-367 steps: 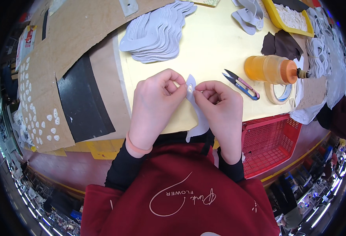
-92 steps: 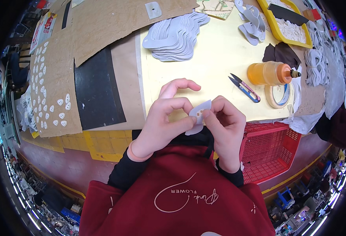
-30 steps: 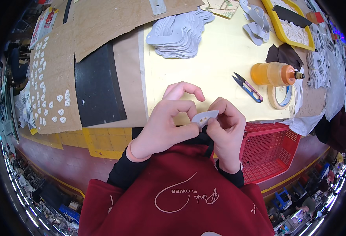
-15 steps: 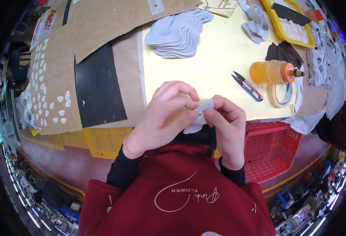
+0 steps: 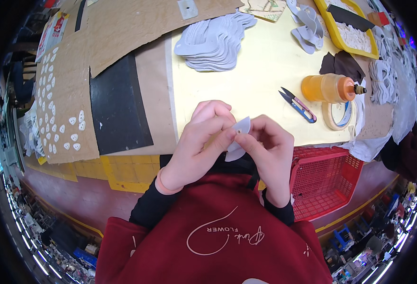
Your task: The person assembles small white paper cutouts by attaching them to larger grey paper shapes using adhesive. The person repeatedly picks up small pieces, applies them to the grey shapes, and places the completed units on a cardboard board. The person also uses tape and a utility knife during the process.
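Two bare hands pinch a soft grey piece (image 5: 243, 125) at the near edge of the worktop (image 5: 260, 80).
The left hand (image 5: 193, 144) has its thumb and forefinger closed on the piece's left side, the other fingers curled behind; the right hand (image 5: 271, 147) grips it from the right, thumb pressed flat, with the same narrow pinch. The thumb tips nearly meet just beside a small hole in the piece. Its pointed end aims away from the person and a little to the right; the long axis slants down to the left, its middle hidden by the thumbs, the lower end showing beneath them. Well beyond lies a stack of grey pieces (image 5: 214, 43); snips (image 5: 297, 105) rest to the right, near an orange bottle (image 5: 324, 88).
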The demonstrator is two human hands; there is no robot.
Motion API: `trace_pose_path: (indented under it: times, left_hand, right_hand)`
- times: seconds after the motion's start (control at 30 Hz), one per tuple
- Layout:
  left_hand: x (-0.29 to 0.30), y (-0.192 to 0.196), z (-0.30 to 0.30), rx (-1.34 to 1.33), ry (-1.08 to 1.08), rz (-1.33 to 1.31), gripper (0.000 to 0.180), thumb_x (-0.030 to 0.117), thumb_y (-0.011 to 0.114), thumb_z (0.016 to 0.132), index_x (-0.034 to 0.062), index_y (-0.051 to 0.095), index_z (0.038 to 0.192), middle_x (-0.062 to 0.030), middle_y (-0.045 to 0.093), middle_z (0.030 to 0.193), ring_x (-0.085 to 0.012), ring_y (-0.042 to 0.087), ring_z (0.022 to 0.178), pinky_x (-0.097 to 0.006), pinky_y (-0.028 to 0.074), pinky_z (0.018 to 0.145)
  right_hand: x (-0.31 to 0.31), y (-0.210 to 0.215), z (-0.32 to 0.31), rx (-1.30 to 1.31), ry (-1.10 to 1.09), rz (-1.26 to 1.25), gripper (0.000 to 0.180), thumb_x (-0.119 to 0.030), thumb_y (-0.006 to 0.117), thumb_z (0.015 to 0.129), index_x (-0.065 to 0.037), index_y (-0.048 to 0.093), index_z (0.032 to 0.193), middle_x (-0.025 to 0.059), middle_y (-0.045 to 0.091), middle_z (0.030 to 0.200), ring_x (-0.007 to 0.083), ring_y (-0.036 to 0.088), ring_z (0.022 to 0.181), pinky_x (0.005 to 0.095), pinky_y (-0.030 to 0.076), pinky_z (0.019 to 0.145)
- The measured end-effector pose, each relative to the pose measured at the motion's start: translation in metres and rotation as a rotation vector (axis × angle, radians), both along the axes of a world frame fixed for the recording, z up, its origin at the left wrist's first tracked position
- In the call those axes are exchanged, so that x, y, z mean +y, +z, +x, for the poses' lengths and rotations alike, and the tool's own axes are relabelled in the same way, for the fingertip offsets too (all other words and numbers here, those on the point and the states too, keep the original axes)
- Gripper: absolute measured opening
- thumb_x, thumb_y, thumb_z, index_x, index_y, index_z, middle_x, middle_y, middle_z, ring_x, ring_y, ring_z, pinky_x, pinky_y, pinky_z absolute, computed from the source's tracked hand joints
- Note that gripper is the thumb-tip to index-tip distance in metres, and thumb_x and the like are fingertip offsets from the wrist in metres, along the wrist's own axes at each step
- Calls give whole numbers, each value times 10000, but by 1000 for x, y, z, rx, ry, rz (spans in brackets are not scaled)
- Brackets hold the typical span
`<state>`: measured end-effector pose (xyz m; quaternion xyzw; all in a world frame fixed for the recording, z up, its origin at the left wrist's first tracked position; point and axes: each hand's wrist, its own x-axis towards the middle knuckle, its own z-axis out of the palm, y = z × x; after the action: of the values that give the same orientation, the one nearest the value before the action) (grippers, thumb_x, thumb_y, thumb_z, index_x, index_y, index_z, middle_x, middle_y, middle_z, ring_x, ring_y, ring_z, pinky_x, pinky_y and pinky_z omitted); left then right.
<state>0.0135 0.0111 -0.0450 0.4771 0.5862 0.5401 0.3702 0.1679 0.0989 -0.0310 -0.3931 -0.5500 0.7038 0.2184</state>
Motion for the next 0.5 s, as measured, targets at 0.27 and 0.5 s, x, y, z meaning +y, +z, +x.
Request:
trace_pose_path:
  times: [0.27,0.5]
  left_hand:
    - [2,7,-2,-78,138,-104,237,203,575,1036,-3,683,989,-109,598,1081,-262,527,1112,-357,390,1006]
    - [0,14,0,-136,-62,31,653,301,636,1018,16,384,1549,-118,622,1246,-210,563,1209,-331,412,1065]
  right_hand:
    - [6,-11,5,0,219,346,371,5,822,765,13,686,1110,55,645,891,100,562,718,232,472,662]
    - [-8,10,13,235,-127,-136,167,83,757,846,77,708,1006,59,714,915,108,675,781,240,533,687]
